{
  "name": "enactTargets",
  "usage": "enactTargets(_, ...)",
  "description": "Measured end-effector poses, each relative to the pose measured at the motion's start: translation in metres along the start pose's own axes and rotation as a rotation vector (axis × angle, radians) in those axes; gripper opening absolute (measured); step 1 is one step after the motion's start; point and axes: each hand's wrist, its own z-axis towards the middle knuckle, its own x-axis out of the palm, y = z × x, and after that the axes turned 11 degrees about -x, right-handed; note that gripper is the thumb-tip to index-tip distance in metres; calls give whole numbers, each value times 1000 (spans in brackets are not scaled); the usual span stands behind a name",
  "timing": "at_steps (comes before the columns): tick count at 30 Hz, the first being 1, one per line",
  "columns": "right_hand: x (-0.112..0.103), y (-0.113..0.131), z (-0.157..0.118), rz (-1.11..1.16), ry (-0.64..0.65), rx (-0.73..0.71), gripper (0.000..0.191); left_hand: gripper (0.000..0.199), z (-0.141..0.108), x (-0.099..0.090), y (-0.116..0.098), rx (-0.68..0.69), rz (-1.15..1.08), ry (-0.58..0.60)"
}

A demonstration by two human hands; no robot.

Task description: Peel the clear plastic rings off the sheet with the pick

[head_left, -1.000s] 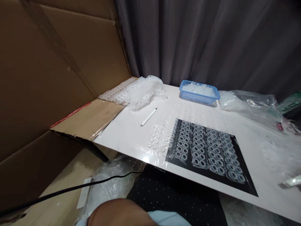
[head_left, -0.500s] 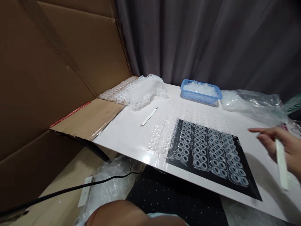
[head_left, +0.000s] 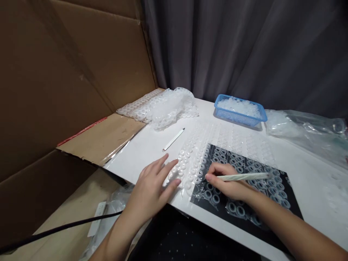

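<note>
Table (head_left: 307,163) first: on it lies a black mat (head_left: 222,204), under part of a clear ring sheet (head_left: 257,165). The left hand (head_left: 154,183), out of view half a second ago, now spreads open and empty by the sheet's left edge; contact is unclear. The right hand (head_left: 227,183) has come in from the far right, fingers pinched around a white pen-like tool (head_left: 244,177), so both hands seem set at the rings.

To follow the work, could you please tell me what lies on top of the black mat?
Rows of clear rings lie on the black mat. The right hand, holding a white tool, and its forearm hide whatever is beneath.
</note>
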Motion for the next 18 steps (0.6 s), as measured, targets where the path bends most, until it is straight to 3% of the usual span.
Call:
enactTargets(3,12,-5,-1,-18,-34,40,20,46,9,23,25,-49,185,68)
enactTargets(6,16,-6,-2,-11,6,49,15,33,5,33,35,2,135,106)
enactTargets(10,15,-9,-3,-4,32,56,11,24,7,29,33,10,-69,50)
enactTargets(14,16,-11,-4,-28,26,25,13,18,13,22,31,-23,-134,0)
enactTargets(18,18,-13,-5,-44,2,-15,14,15,-4,15,19,-1,-164,-88)
